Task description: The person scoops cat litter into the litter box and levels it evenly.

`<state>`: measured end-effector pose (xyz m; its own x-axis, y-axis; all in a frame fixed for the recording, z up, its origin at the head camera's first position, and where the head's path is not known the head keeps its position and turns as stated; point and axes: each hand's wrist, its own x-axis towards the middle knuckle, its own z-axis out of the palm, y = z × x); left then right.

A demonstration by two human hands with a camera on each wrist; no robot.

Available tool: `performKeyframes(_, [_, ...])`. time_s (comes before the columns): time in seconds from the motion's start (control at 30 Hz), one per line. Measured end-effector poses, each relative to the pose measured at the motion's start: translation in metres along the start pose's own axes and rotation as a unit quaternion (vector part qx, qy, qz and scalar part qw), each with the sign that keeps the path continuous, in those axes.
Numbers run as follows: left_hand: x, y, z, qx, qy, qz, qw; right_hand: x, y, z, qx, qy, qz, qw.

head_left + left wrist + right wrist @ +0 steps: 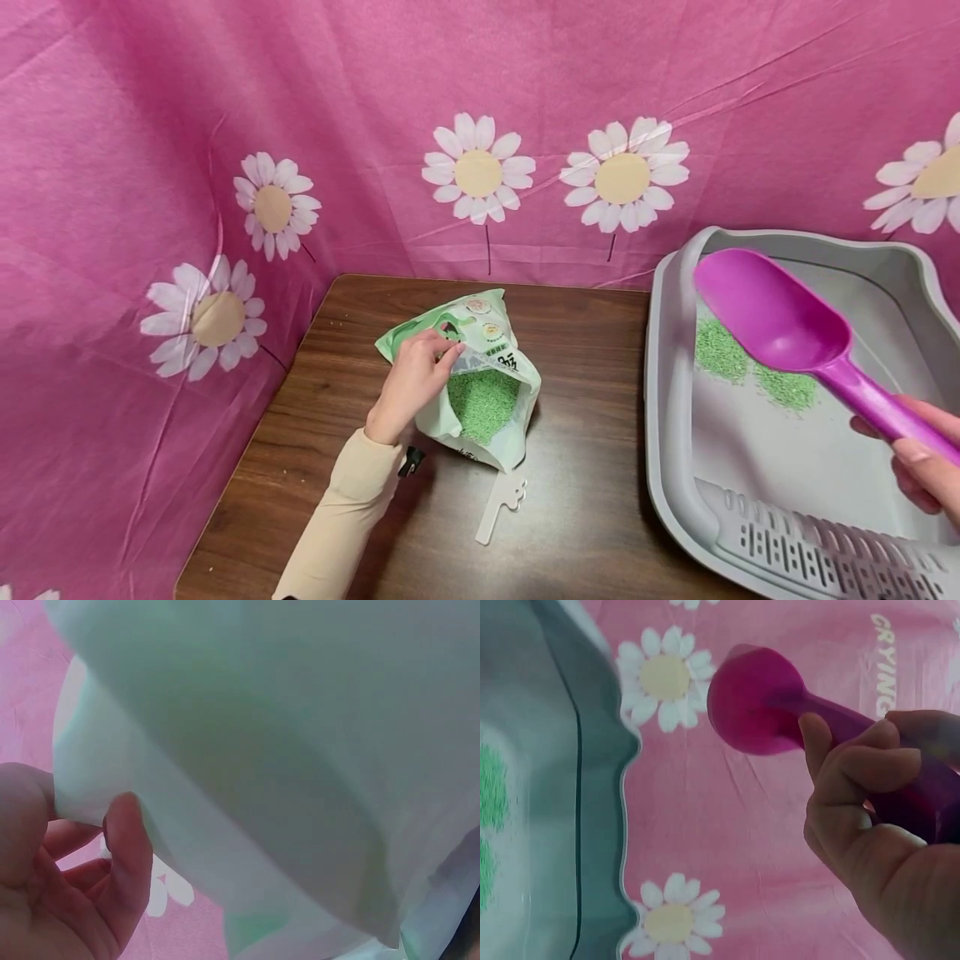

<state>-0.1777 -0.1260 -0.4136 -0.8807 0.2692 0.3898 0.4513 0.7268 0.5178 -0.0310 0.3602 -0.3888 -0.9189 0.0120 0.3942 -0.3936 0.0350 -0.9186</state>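
With thumb and fingers my left hand (414, 377) pinches the upper edge of the mouth of a white-and-green cat litter bag (525, 417). The bag lies on the table, its mouth held apart, and green litter pellets (486, 402) show inside. In the left wrist view the bag's pale film (300, 750) fills most of the picture beside my fingers. My right hand (926, 471) grips the handle of a purple scoop (780, 312), raised over the litter box; no pellets show in its bowl. The right wrist view shows my fingers curled round the scoop's handle (844, 720).
A grey litter box (671, 467) stands at the right, with two patches of green pellets (720, 350) on its floor. On the brown table (600, 517), a white flat comb-like piece (495, 508) and a small black clip (411, 461) lie near the bag. A pink daisy-print cloth (360, 108) hangs behind.
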Motion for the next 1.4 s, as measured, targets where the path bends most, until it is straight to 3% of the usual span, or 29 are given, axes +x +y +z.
performKeyframes(0.2, [0.000, -0.001, 0.001, 0.001, -0.002, -0.002, 1.0000, -0.011, -0.015, 0.023, -0.041, 0.005, 0.020, 0.999])
performKeyframes(0.3, [0.000, -0.001, 0.001, 0.002, -0.001, 0.000, 1.0000, -0.018, -0.021, 0.035, -0.082, 0.013, 0.052, 0.995])
performKeyframes(0.4, [-0.001, -0.001, 0.001, 0.003, -0.001, 0.001, 1.0000, -0.023, -0.028, 0.050, -0.179, 0.022, 0.110, 0.977])
performKeyframes(0.53, [-0.001, -0.001, 0.001, 0.005, -0.002, -0.002, 1.0000, -0.026, -0.034, 0.068, -0.330, -0.013, 0.156, 0.931])
performKeyframes(0.63, [-0.002, -0.001, 0.001, 0.004, -0.002, -0.002, 1.0000, -0.026, -0.034, 0.079, -0.352, -0.055, 0.153, 0.922])
performKeyframes(0.87, [-0.002, -0.002, 0.002, 0.006, -0.002, 0.001, 1.0000, -0.027, -0.023, 0.106, -0.332, -0.120, 0.137, 0.926])
performKeyframes(1.03, [-0.002, -0.002, 0.002, 0.006, -0.004, 0.004, 1.0000, -0.028, -0.010, 0.130, -0.273, -0.155, 0.103, 0.944])
performKeyframes(1.1, [-0.002, -0.001, 0.002, 0.006, -0.004, 0.003, 1.0000, -0.028, -0.005, 0.140, -0.254, -0.169, 0.115, 0.945])
performKeyframes(1.23, [-0.002, -0.001, 0.001, 0.009, -0.004, 0.001, 1.0000, -0.026, 0.000, 0.160, -0.249, -0.188, 0.161, 0.936])
performKeyframes(1.4, [-0.002, -0.001, 0.001, 0.010, -0.005, -0.001, 0.9999, -0.019, 0.008, 0.181, -0.228, -0.193, 0.166, 0.940])
